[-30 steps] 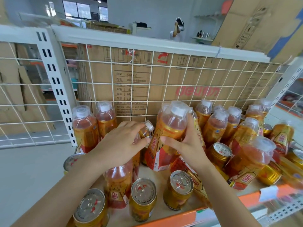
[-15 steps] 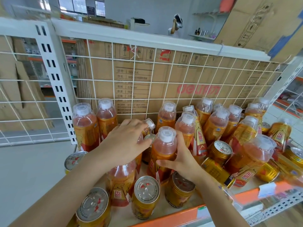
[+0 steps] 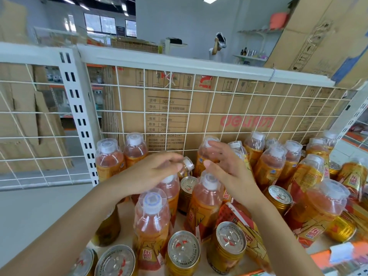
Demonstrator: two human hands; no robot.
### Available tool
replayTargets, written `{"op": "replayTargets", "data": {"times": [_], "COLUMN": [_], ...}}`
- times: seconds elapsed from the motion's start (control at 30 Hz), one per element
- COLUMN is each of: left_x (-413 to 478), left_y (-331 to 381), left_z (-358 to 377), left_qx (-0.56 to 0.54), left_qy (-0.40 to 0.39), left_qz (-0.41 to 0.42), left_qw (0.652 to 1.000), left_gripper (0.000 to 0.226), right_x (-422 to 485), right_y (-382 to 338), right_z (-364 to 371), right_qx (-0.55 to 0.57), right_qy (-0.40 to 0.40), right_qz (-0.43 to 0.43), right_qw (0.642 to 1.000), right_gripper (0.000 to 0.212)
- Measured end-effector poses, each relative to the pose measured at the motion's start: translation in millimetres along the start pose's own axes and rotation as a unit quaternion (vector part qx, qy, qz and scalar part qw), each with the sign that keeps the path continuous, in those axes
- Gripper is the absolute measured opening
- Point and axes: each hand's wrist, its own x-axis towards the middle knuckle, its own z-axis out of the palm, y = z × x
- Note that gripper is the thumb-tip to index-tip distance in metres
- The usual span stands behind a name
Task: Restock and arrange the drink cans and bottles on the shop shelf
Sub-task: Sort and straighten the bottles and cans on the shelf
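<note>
On the shelf (image 3: 125,213), left-centre, both hands are over the bottle cluster.

- Left hand (image 3: 151,172): fingers (image 3: 171,158) curved down over a bottle top. The palm hides the contact, so I can't tell if it grips or just covers it.
- Right hand (image 3: 231,172): fingers (image 3: 217,145) loose and spread, holding nothing, hovering just above the upright bottle (image 3: 205,202).
- Stock: bottles stand along the wire back (image 3: 169,108), and cans are mixed in towards the front.

Risks, my read:
- The small tilted bottle (image 3: 187,166) leans between the two hands, next to the can (image 3: 187,189). A nudge from either hand probably tips it into its neighbours, and the packing is tight enough to domino.
- The lying bottle (image 3: 242,224) sits under the right forearm and touches the front can (image 3: 229,243). Dragging the arm back could roll it and shove that can towards the front lip.
- The other front can (image 3: 182,251) and the front bottle (image 3: 151,222) are near the edge, with both forearms crossing above them. A low wrist would clip them.
- The big leaning bottle (image 3: 318,214) on the right looks propped on others, so pulling a support out likely drops it.

Suggest standing the leaners up first and keeping the wrists high.
</note>
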Motion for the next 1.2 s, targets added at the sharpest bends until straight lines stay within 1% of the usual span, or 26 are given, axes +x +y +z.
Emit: {"op": "replayTargets", "data": {"times": [0.07,0.1,0.17,0.23,0.3,0.33,0.4,0.43,0.5,0.53,0.6,0.67,0.7,0.83,0.93,1.0,1.1,1.2], "left_x": [16,26,50,77,96,102,111,115,123,127,133,132,130,116,100,87,69,55], "left_y": [-5,-7,-17,-33,-47,-52,-57,-59,-65,-71,-82,-84,-82,-77,-74,-72,-67,-63], "left_z": [-9,-12,-12,-10,-5,-4,0,3,11,15,21,24,23,9,-9,-16,-24,-28], "left_qx": [-0.037,-0.035,0.019,0.051,0.054,0.057,0.073,0.084,0.102,0.116,0.130,0.114,0.106,0.053,0.043,0.022,0.022,0.031], "left_qy": [0.023,0.033,0.025,-0.031,-0.114,-0.145,-0.177,-0.186,-0.196,-0.193,-0.176,-0.152,-0.139,-0.069,-0.018,-0.007,0.000,0.006], "left_qz": [-0.002,-0.003,-0.015,-0.042,-0.069,-0.079,-0.084,-0.082,-0.079,-0.081,-0.085,-0.069,-0.065,-0.059,-0.051,-0.036,-0.011,-0.005], "left_qw": [0.999,0.999,0.999,0.997,0.990,0.985,0.978,0.976,0.972,0.971,0.972,0.979,0.983,0.995,0.998,0.999,1.000,0.999], "left_gripper": [0.029,0.029,0.032,0.032,0.039,0.046,0.054,0.052,0.035,0.033,0.038,0.024,0.023,0.027,0.031,0.032,0.045,0.043], "right_x": [13,19,27,32,35,36,37,36,36,36,35,35,35,33,33,33,32,32], "right_y": [-3,-4,-7,-11,-14,-13,-11,-10,-9,-9,-8,-9,-10,-12,-13,-13,-13,-11], "right_z": [2,4,11,19,26,28,30,30,30,30,31,30,30,30,29,29,28,28], "right_qx": [-0.015,-0.026,-0.057,-0.121,-0.203,-0.241,-0.288,-0.297,-0.303,-0.305,-0.305,-0.302,-0.301,-0.290,-0.282,-0.276,-0.266,-0.263], "right_qy": [0.005,0.005,0.015,0.038,0.050,0.045,0.028,0.022,0.019,0.019,0.016,0.014,0.012,0.006,0.001,-0.011,-0.023,-0.022], "right_qz": [0.003,0.006,0.006,-0.007,-0.023,-0.024,-0.008,0.002,0.007,0.004,0.001,0.002,0.002,-0.016,-0.023,-0.030,-0.044,-0.051], "right_qw": [1.000,1.000,0.998,0.992,0.978,0.969,0.957,0.955,0.953,0.952,0.952,0.953,0.954,0.957,0.959,0.961,0.963,0.963], "right_gripper": [0.053,0.049,0.044,0.048,0.056,0.054,0.048,0.047,0.048,0.049,0.050,0.051,0.051,0.051,0.050,0.048,0.048,0.048]}}
